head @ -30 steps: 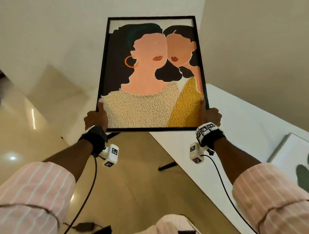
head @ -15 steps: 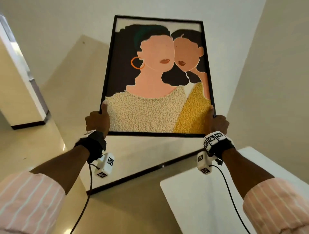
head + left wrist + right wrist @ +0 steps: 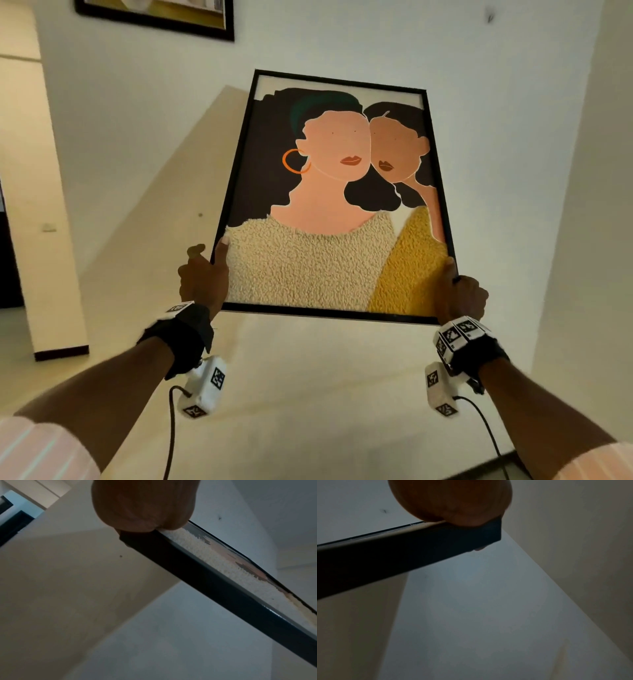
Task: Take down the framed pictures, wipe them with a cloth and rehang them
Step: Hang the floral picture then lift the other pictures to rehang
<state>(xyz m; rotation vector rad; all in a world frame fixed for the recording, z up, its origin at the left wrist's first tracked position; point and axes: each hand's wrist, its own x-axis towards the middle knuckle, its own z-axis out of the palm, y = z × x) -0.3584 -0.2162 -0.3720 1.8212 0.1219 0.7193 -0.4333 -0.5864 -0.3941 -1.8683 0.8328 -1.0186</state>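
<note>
A black-framed picture point(image 3: 329, 205) of two figures in cream and yellow tops is held up in front of the white wall. My left hand point(image 3: 205, 274) grips its lower left corner, thumb on the front. My right hand point(image 3: 459, 291) grips the lower right corner. The left wrist view shows the frame's dark bottom edge point(image 3: 214, 580) running down to the right from under my left hand point(image 3: 142, 504). In the right wrist view my right hand point(image 3: 453, 500) sits on the frame's corner point(image 3: 436, 543). A small dark mark point(image 3: 490, 15) shows on the wall above the picture, to the right.
Another framed picture point(image 3: 161, 17) hangs at the upper left of the wall. A white pillar point(image 3: 41, 205) stands at the left. The side wall point(image 3: 589, 205) closes in on the right.
Both hands have lifted the picture higher toward the wall. My view has tilted up, so the white table at the right has dropped out of sight and the other hanging frame has appeared.
</note>
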